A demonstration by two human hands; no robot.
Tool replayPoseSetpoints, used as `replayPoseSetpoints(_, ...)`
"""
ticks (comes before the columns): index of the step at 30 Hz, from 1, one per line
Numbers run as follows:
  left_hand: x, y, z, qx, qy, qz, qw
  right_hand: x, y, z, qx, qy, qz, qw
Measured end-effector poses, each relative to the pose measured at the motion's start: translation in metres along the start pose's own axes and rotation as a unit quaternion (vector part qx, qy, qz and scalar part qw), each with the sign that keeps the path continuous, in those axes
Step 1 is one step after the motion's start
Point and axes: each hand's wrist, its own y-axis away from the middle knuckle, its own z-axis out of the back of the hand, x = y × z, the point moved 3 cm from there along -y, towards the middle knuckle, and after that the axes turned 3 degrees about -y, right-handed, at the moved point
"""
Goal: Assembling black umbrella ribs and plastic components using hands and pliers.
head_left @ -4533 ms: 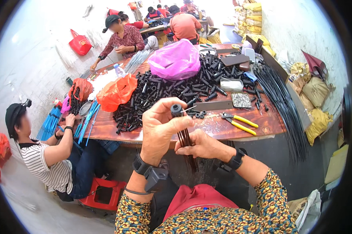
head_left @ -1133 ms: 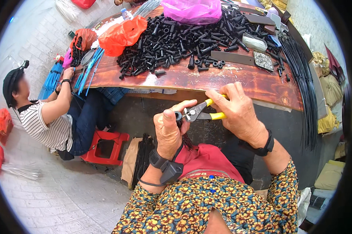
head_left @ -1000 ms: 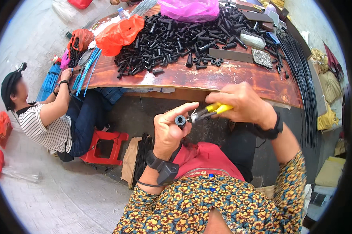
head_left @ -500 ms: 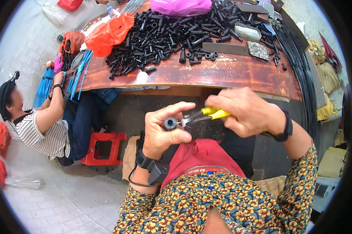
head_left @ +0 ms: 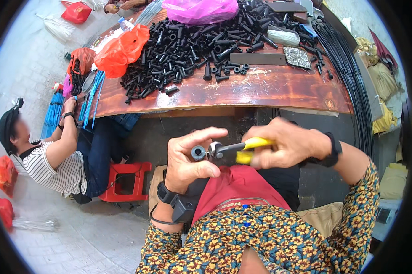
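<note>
My left hand (head_left: 180,160) is closed round a dark tube-shaped part (head_left: 198,153), whose round open end shows between thumb and forefinger. In my right hand (head_left: 290,144) are yellow-handled pliers (head_left: 233,148), their handles spread apart. The metal jaws reach the gap between my left thumb and forefinger, right beside the tube's rim. Whether the jaws grip a thin wire there is too small to tell. Both hands are above my lap, in front of the table's near edge.
A heap of black tube-shaped parts (head_left: 169,59) covers much of the wooden table (head_left: 279,93). A flat dark bar (head_left: 260,59), red bag (head_left: 123,50) and pink bag (head_left: 201,11) lie there too. Long black rods (head_left: 347,73) line the right. A co-worker (head_left: 55,160) sits left.
The pliers' handles have spread apart and their jaws have turned beside the tube. My right hand has lowered slightly. The left hand keeps its hold, and the whole view has shifted a little.
</note>
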Motion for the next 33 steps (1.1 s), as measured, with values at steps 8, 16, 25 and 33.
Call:
replayPoseSetpoints(8,0.001,-0.001,-0.001,-0.036,-0.094,-0.006,0.995,0.036,0.011,0.007,-0.121,0.385,0.063,0.913)
replayPoseSetpoints(16,0.0,-0.017,-0.004,0.076,-0.05,0.045,0.995,-0.023,0.014,0.004,0.238,-0.392,-0.246,0.854)
replayPoseSetpoints(25,0.0,-0.019,-0.006,0.002,-0.069,-0.006,0.998,0.013,0.013,-0.011,-0.177,0.405,-0.031,0.896)
replayPoseSetpoints(33,0.01,-0.02,-0.008,-0.111,-0.018,0.071,0.991,-0.004,0.004,-0.002,0.068,0.033,-0.17,0.983)
